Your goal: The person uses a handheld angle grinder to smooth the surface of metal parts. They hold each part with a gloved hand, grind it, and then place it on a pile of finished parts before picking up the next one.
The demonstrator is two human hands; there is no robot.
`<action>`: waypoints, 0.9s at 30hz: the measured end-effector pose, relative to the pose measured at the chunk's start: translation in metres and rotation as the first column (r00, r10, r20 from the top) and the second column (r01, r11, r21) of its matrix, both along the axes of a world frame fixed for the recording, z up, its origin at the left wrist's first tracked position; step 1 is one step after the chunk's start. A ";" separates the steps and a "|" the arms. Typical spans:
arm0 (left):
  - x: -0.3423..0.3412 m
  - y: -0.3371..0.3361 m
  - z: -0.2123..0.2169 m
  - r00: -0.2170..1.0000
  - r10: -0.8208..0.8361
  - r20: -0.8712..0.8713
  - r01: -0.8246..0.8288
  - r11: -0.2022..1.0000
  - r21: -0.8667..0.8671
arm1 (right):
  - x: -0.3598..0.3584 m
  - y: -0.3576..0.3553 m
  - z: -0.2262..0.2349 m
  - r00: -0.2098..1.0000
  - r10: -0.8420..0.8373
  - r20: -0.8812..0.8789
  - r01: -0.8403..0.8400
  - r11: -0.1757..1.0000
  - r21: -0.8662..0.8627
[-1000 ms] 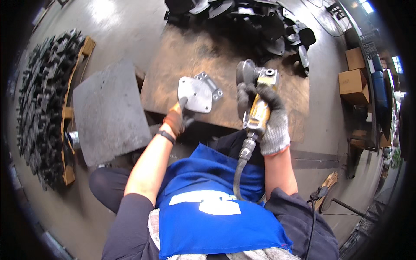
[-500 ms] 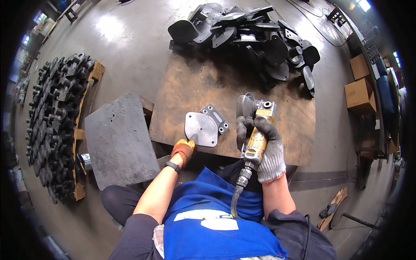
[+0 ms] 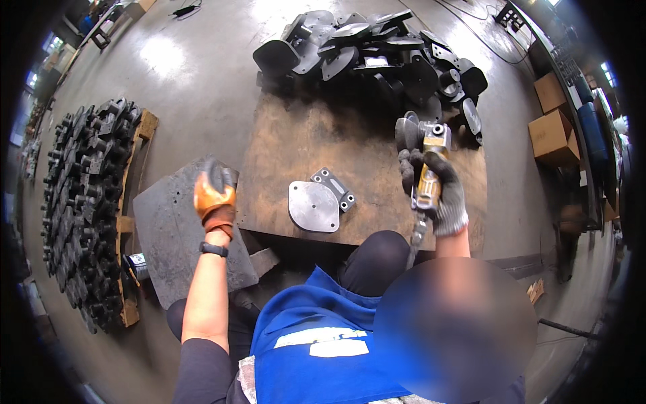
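A yellow-and-black angle grinder, its disc turned up at the left, is gripped by my right hand in a grey knit glove. It is held above the right side of the wooden board. My left hand, in an orange glove with dark fingertips, hangs over the upper right edge of a dark grey slab. Motion smears its fingers, so their hold is unclear. Between the hands, a grey metal plate with rounded corners and small holes lies on the board, partly over a dark bracket with bolt holes.
Dark plate parts are heaped at the board's far edge. More parts are stacked on a wooden pallet at the left. Cardboard boxes stand by a rack at the right. A hose hangs from the grinder.
My left hand has left the metal plate and moved left over the slab. My right hand has carried the grinder to the right and farther away. The plate stays on the board.
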State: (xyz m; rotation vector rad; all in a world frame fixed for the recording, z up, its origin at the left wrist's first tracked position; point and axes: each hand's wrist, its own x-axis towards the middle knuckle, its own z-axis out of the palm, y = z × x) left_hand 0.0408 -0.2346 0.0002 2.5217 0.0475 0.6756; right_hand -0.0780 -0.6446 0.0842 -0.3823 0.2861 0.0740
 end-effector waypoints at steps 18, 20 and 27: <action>-0.009 0.062 -0.080 0.980 0.183 -0.078 -0.129 0.884 0.450 | 0.019 -0.061 -0.183 0.673 -0.059 -0.737 -0.712 0.218 -0.668; -0.010 0.062 -0.081 0.984 0.163 -0.076 -0.114 0.890 0.441 | 0.041 -0.055 -0.126 0.432 -0.102 -0.896 -0.841 -0.405 -0.359; -0.013 0.060 -0.079 0.974 0.184 -0.131 -0.114 0.903 0.414 | 0.183 -0.012 -0.051 0.879 -0.033 -0.477 -0.257 -0.873 -0.414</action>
